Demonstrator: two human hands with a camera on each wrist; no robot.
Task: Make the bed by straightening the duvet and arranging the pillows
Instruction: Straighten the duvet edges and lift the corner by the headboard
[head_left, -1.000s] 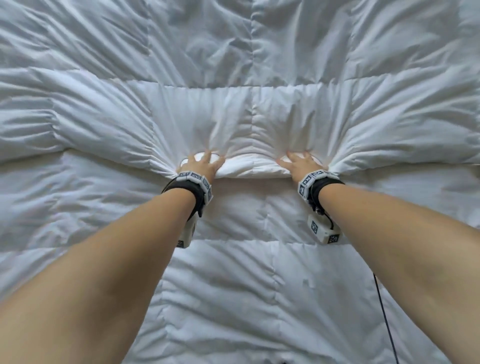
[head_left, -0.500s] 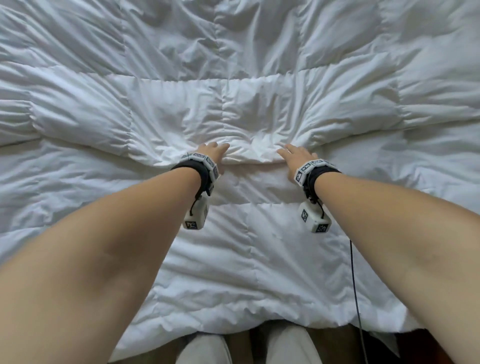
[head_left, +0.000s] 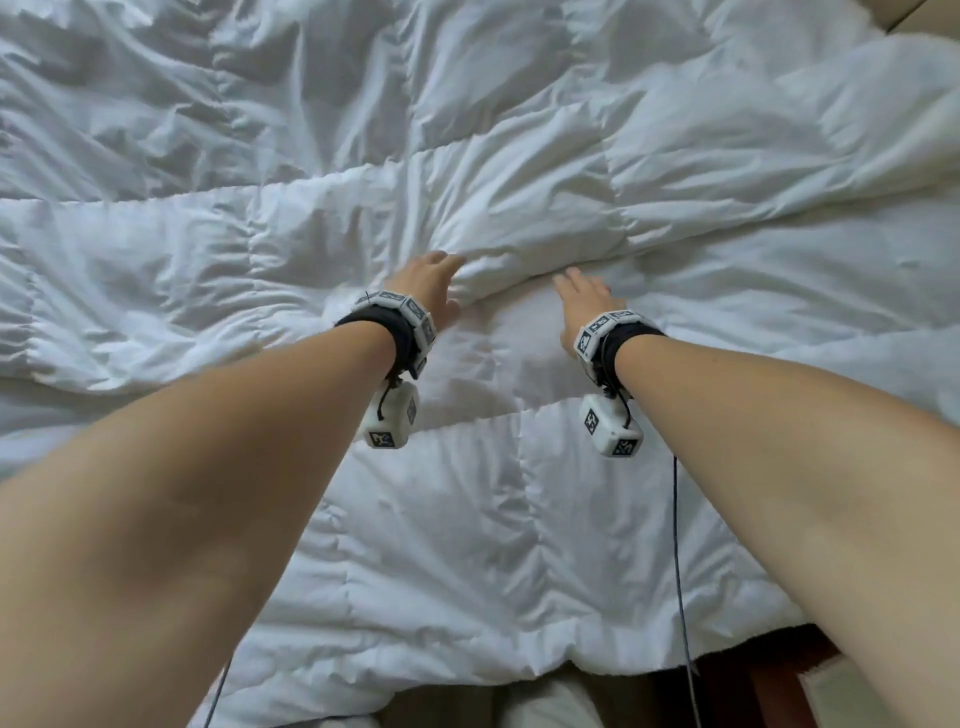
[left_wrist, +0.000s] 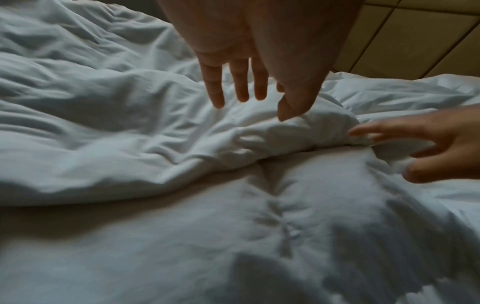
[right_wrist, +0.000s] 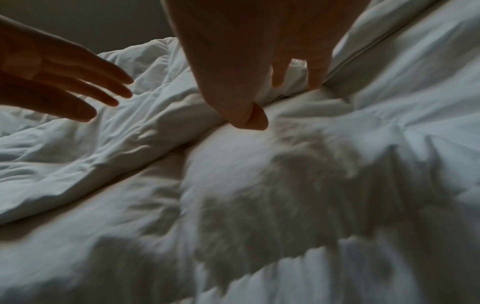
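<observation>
A white quilted duvet (head_left: 467, 493) covers the bed and fills the head view. A raised fold (head_left: 511, 260) crosses its middle. My left hand (head_left: 434, 280) lies at the fold's left end with fingers straight and spread. In the left wrist view these fingers (left_wrist: 240, 82) hover just over the fold (left_wrist: 272, 133). My right hand (head_left: 584, 296) reaches to the fold's right end, also with straight fingers. In the right wrist view its thumb (right_wrist: 255, 120) touches the duvet (right_wrist: 259, 174) below the fold. Neither hand holds cloth.
The duvet's near edge (head_left: 519, 670) hangs over the bed in front of my legs (head_left: 540, 706). Dark floor (head_left: 753, 670) shows at bottom right. A tan panelled wall (left_wrist: 415, 37) rises behind the bed. A thin cable (head_left: 675, 545) trails from my right wrist.
Both hands gripped the fold a second ago with fingers tucked in; they have let go and now lie straight. The duvet came toward me and its near edge entered view.
</observation>
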